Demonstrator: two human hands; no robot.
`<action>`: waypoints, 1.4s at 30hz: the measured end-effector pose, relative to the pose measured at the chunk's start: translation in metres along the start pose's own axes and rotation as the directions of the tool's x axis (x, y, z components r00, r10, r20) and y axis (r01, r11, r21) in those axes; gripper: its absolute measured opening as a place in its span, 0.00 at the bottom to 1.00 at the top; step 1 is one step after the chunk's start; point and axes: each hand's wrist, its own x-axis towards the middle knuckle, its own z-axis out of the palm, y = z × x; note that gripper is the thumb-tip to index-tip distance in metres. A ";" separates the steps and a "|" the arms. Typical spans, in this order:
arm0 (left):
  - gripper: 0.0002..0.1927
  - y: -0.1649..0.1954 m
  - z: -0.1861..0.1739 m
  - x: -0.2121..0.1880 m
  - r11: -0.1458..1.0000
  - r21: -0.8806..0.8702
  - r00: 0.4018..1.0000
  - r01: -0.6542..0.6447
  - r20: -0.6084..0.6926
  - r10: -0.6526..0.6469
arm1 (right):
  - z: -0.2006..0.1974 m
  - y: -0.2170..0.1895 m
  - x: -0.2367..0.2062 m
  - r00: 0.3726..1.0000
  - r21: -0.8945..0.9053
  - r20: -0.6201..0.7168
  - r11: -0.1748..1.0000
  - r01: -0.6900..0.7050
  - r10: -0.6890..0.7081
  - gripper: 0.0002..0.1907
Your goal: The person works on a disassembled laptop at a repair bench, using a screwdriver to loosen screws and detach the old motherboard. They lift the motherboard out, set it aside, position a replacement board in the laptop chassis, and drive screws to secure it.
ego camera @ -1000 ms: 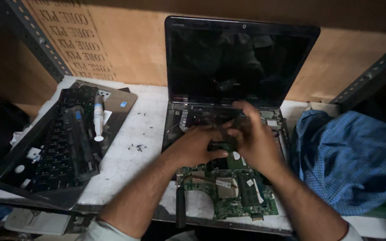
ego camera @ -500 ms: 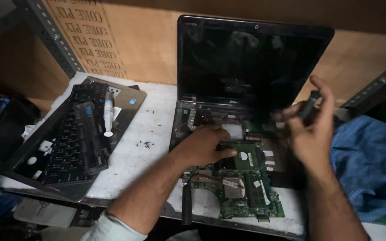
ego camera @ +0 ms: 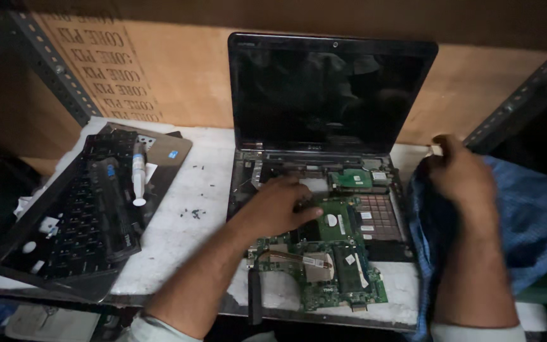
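An opened-up laptop [ego camera: 330,92] stands at the back of the bench with its dark screen upright and its base stripped. A green motherboard [ego camera: 340,266] lies in the base and juts over the front edge. My left hand [ego camera: 280,206] rests palm-down on the board's upper left part, fingers apart, holding nothing. My right hand [ego camera: 460,174] is off to the right, at the upper edge of a blue cloth [ego camera: 533,215], its back toward me and fingers curled. Whatever is inside that hand is hidden.
A removed black keyboard [ego camera: 77,202] lies on a grey cover panel [ego camera: 172,155] at left, with a small white syringe tube [ego camera: 138,180] on top. Tiny screws [ego camera: 192,213] are scattered on the white bench between keyboard and laptop. Slanted metal shelf struts [ego camera: 39,57] frame both sides.
Both hands were together over the laptop base. My right hand lifted away with a small dark part and has swung right to the blue cloth. My left hand stayed on the board.
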 end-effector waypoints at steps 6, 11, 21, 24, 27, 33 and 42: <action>0.25 0.016 -0.013 -0.003 1.000 0.022 1.000 0.013 -0.019 -0.013 | 0.006 -0.003 -0.003 0.963 -0.249 -0.163 0.953 0.172 -0.216 0.22; 0.24 0.017 -0.020 0.002 0.998 -0.032 0.998 0.053 0.045 -0.052 | 0.014 -0.046 -0.017 0.959 0.570 0.177 0.818 0.083 -0.221 0.19; 0.15 0.012 -0.039 -0.004 0.900 -0.424 0.995 0.102 0.066 -0.081 | 0.009 -0.094 -0.037 0.654 0.711 0.699 0.385 -0.589 -0.289 0.29; 0.11 0.011 -0.048 -0.009 0.893 -0.431 0.991 0.130 0.052 -0.119 | 0.018 -0.092 -0.044 0.577 0.705 0.687 0.212 -0.677 -0.443 0.29; 0.09 0.011 -0.053 -0.012 0.837 -0.532 0.988 0.127 -0.006 -0.153 | 0.036 -0.089 -0.056 0.553 0.645 0.748 0.203 -0.737 -0.368 0.23; 0.07 0.000 -0.050 -0.013 0.795 -0.583 0.964 0.167 -0.073 -0.256 | 0.040 -0.094 -0.065 0.714 0.746 0.659 0.329 -0.579 -0.239 0.13; 0.27 -0.046 -0.050 -0.009 0.409 -0.902 0.944 -0.138 -0.245 -0.221 | -0.009 -0.092 -0.044 0.906 0.917 0.397 0.100 -0.386 -0.144 0.17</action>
